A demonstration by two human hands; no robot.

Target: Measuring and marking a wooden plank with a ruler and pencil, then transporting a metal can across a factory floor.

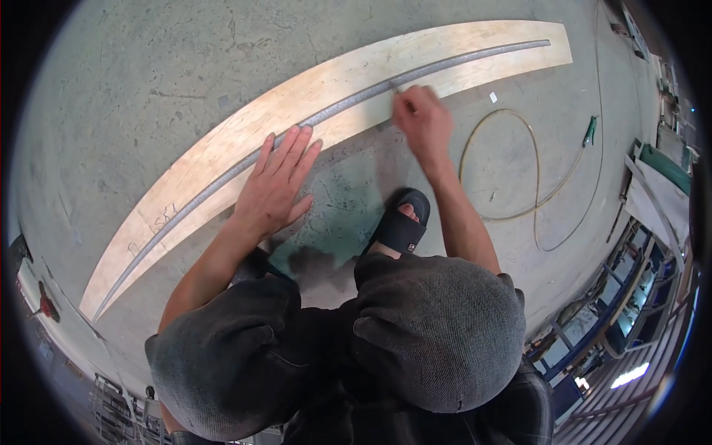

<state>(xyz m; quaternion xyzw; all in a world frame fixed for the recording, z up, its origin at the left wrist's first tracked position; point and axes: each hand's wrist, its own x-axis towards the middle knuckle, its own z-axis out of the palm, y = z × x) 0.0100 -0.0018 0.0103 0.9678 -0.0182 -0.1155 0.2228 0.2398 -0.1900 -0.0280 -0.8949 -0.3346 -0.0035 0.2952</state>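
A long wooden board (252, 119) lies on the floor, seeming to curve in this wide view. Along it runs a narrow grey metal strip (348, 102), bent the same way. My left hand (274, 189) rests with fingers stretched out, its fingertips pressing on the strip and board near the middle. Farther right, my right hand (423, 119) is closed at the board's near edge. A thin, blurred dark thing seems to stick out of its fingers toward the strip; what it is, I cannot make out. Faint handwritten marks show at the board's left part.
My sandalled foot (404, 222) stands on the floor just behind the board. A yellowish hose (530, 130) loops at the right, near a green-handled tool (590, 132). Blue metal racks (593, 319) stand at the lower right. A red tool (49, 304) lies at the far left.
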